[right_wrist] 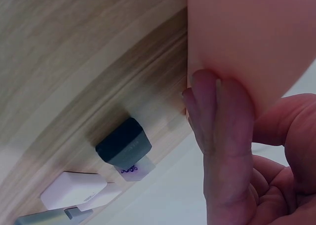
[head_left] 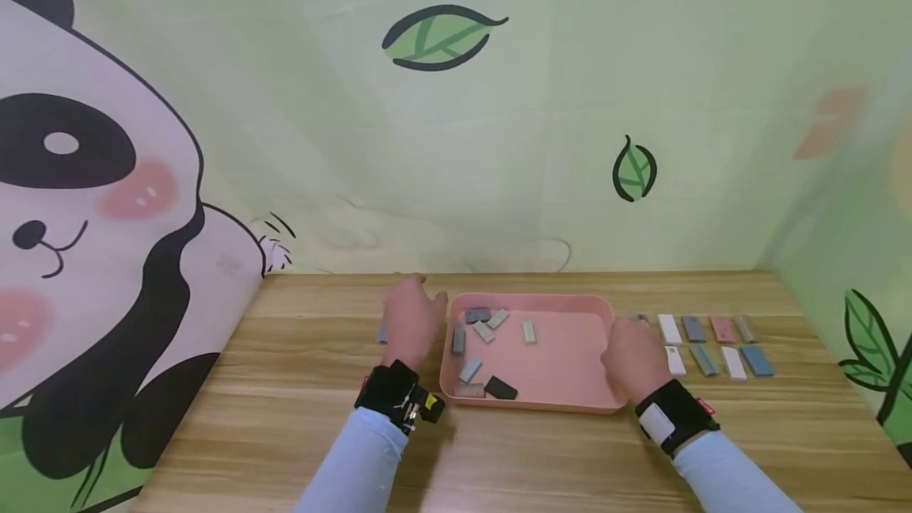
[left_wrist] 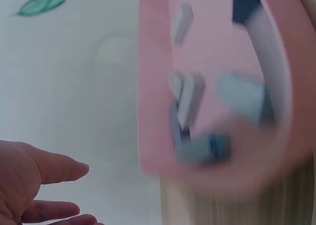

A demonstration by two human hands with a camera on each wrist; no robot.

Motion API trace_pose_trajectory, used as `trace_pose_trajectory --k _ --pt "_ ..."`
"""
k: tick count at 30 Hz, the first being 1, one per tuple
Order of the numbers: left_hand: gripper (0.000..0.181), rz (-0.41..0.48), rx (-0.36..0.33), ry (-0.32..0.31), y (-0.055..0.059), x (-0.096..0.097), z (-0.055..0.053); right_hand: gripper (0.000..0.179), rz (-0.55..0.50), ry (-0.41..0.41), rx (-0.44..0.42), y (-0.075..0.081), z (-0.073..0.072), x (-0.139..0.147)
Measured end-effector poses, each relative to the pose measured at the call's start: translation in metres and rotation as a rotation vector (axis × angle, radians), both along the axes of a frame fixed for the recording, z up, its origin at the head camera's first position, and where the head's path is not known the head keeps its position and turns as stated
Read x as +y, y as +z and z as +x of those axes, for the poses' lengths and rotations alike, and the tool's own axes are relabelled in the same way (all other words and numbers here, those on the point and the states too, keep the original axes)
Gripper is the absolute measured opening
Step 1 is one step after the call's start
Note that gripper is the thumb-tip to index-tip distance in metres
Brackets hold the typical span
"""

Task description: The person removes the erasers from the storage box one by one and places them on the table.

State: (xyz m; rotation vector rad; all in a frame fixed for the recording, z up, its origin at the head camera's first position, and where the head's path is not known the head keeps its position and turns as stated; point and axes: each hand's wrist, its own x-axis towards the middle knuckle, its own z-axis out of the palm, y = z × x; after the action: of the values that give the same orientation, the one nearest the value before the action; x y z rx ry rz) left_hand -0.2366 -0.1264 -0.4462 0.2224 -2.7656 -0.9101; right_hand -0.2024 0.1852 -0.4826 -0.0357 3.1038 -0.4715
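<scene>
A pink tray [head_left: 570, 303] lies on the table with several small grey, white and dark blocks inside, mostly in its left half. My left hand [head_left: 413, 319] is just beyond the tray's left side; in the left wrist view its thumb and fingers stand apart with nothing between them. A blue-grey block [head_left: 381, 332] shows partly behind that hand. My right hand [head_left: 636, 359] grips the tray's right rim. In the right wrist view its fingers [right_wrist: 229, 121] press the outer wall, and the thumb passes behind the rim.
Right of the tray, small flat blocks stand in two rows, among them a white block [head_left: 670, 328], a pink block [head_left: 723, 329] and a blue block [head_left: 757, 361]. A dark block [right_wrist: 126, 143] is nearest the right hand. A printed cloth wall [head_left: 513, 204] rises behind the wooden table [head_left: 285, 418].
</scene>
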Motion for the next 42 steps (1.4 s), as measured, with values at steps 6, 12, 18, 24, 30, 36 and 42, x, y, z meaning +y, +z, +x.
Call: trace_pose_trajectory --k 6,12,18,24,30,36,42 --pt "0.017 0.148 -0.026 -0.066 -0.001 0.039 0.004 0.012 0.007 0.006 0.013 0.001 0.0 0.001" --pt "0.035 0.001 0.012 -0.156 -0.011 0.075 0.005 0.012 0.007 -0.006 -0.001 0.002 0.001 0.001" --pt "0.042 -0.358 0.027 -0.211 -0.02 0.1 0.008 0.013 0.009 0.008 0.01 0.003 0.002 -0.001" --pt "0.021 -0.154 -0.113 -0.239 -0.03 0.117 0.01 0.012 0.02 -0.013 -0.009 0.003 0.002 -0.003" --pt "0.016 -0.252 -0.118 -0.253 -0.039 0.127 0.003 0.011 0.035 -0.025 -0.027 0.003 0.001 -0.003" --pt "0.015 -0.374 -0.146 -0.248 -0.043 0.134 -0.001 0.01 0.018 -0.035 -0.04 0.002 -0.001 -0.004" --pt "0.011 -0.399 -0.152 -0.267 -0.045 0.134 -0.002 0.009 0.02 -0.029 -0.042 0.003 -0.001 -0.003"
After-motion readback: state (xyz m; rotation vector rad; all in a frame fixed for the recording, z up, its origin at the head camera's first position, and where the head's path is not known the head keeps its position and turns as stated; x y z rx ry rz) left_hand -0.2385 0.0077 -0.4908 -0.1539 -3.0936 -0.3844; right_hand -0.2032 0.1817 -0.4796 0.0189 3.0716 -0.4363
